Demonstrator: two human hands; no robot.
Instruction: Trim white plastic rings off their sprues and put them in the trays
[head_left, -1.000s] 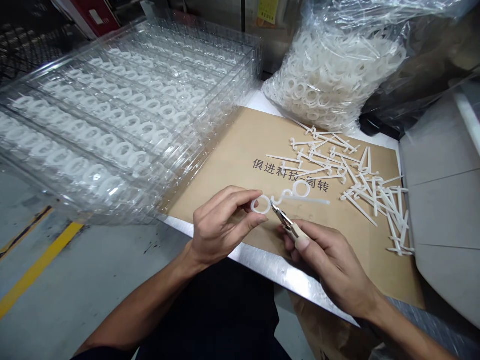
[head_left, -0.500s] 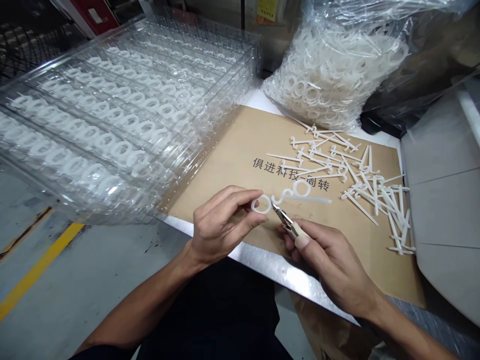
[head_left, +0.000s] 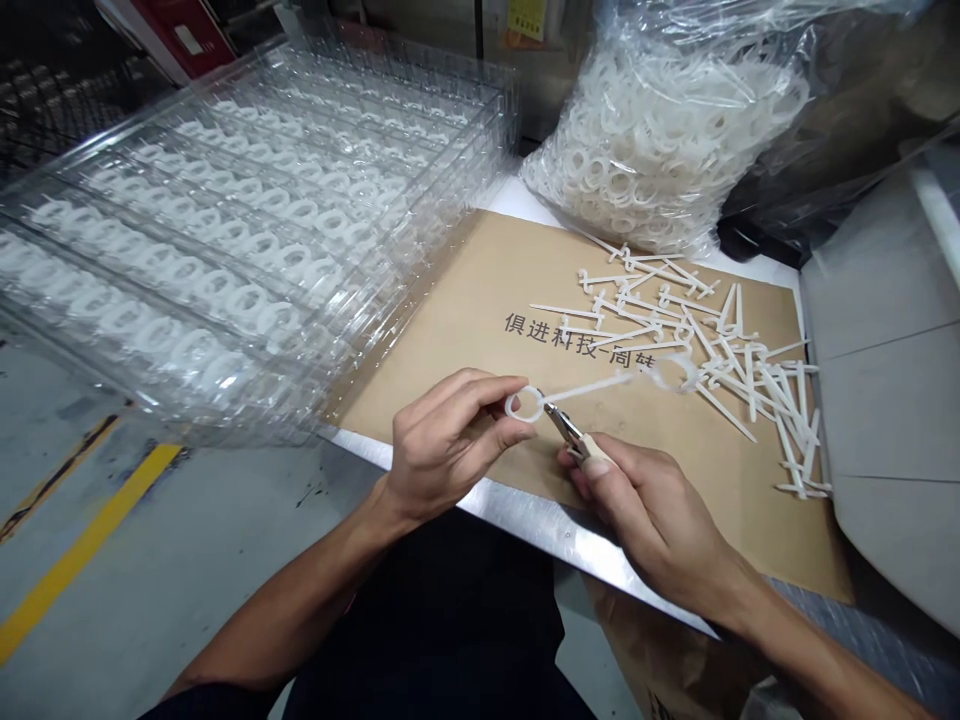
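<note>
Between the thumb and fingers of my left hand [head_left: 457, 435] is a translucent white plastic ring [head_left: 513, 408]. My right hand [head_left: 652, 510] is closed around a pair of nippers [head_left: 568, 428] with pale handles. The nipper tips are at the ring's right edge. A thin white plastic stem [head_left: 589, 387] runs right from beside the ring, toward a second ring-like piece [head_left: 684, 372] smeared by motion. Whether the stem is still joined to the held ring I cannot tell. Several loose white sprue pieces [head_left: 750, 385] lie scattered on the brown cardboard sheet [head_left: 442, 330].
Stacked clear trays [head_left: 420, 300] with rows of white rings stand at the left. A clear bag [head_left: 637, 170] full of white rings sits at the back. A grey panel [head_left: 885, 400] borders the right side; a metal table edge [head_left: 555, 530] runs in front.
The stem and second ring beside the nipper tips have swung and shifted right, now blurred over the cardboard. Both hands have stayed nearly in place.
</note>
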